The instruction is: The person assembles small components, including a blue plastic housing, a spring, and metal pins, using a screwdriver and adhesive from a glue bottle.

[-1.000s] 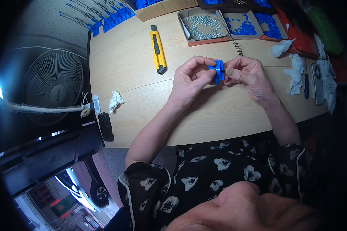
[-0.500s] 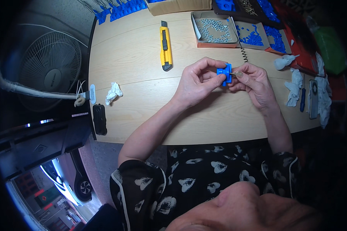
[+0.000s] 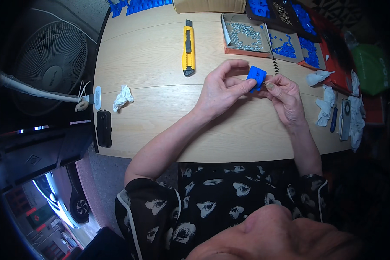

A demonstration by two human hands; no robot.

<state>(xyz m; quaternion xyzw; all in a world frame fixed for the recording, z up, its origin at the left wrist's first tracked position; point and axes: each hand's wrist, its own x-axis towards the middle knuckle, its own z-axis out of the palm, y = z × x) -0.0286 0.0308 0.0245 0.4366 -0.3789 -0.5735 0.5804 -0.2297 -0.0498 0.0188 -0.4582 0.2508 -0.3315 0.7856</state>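
Note:
A small blue plastic part (image 3: 256,76) is pinched between the thumb and fingers of my left hand (image 3: 221,89), its broad face tilted up. My right hand (image 3: 286,97) closes thumb against fingers on a thin metal pin (image 3: 264,83) whose tip meets the blue part's right side. How deep the tip sits cannot be seen. Just behind the right fingers rises a dark coiled spring (image 3: 275,66) with a long straight end; whether it is joined to the pin is hidden.
A yellow utility knife (image 3: 188,50) lies beyond my left hand. Boxes of shiny beads (image 3: 245,37) and small blue pieces (image 3: 285,48) stand at the back right. Tissue (image 3: 325,106), a blue-handled screwdriver (image 3: 333,120) and a white squeeze bottle (image 3: 318,77) lie right; a black case (image 3: 104,128) lies left.
The blue part has turned in my left fingers, bringing its broad face into sight. My left index finger has lifted off it. The view has shifted slightly.

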